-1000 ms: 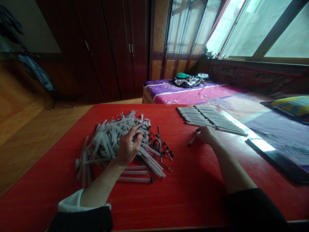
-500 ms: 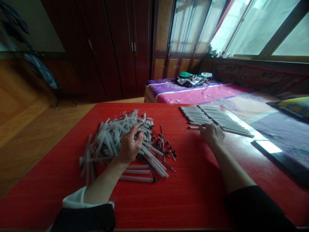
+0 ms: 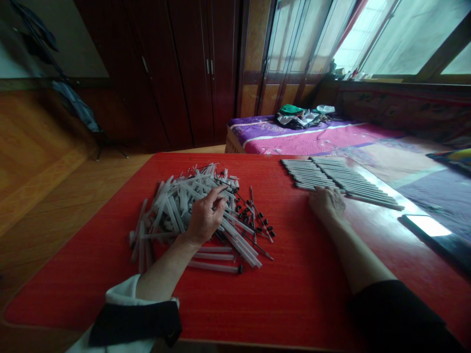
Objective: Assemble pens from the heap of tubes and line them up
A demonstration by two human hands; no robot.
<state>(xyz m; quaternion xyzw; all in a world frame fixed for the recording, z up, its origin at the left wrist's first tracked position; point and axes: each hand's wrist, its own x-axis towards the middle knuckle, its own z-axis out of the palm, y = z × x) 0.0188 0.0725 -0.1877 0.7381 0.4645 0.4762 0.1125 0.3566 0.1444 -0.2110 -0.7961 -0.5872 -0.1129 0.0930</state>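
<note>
A loose pile of clear plastic pen barrels point(image 3: 172, 211) lies on the left of the red table. My left hand point(image 3: 206, 215) hovers over its right side, thumb and index finger apart, with no held thing that I can make out. Small black plugs point(image 3: 263, 223) and thin pen refills point(image 3: 253, 206) are scattered beside the pile. On the right, assembled pens lie side by side in two rows, a left row point(image 3: 303, 171) and a right row point(image 3: 356, 181). My right hand point(image 3: 328, 202) has its fingers on the nearest pen point(image 3: 304, 187) of the left row, partly hiding it.
A phone point(image 3: 429, 225) with a bright screen lies at the right of the red table point(image 3: 287, 294). Beyond the table is a bed point(image 3: 279, 139) with folded clothes point(image 3: 301, 117). Dark wardrobes point(image 3: 198, 73) stand behind, and a clothes rack point(image 3: 62, 78) at the left.
My right hand has pushed the pen away from me, up against the left row. My left hand keeps nearly the same pose over the pile. The view has shifted slightly.
</note>
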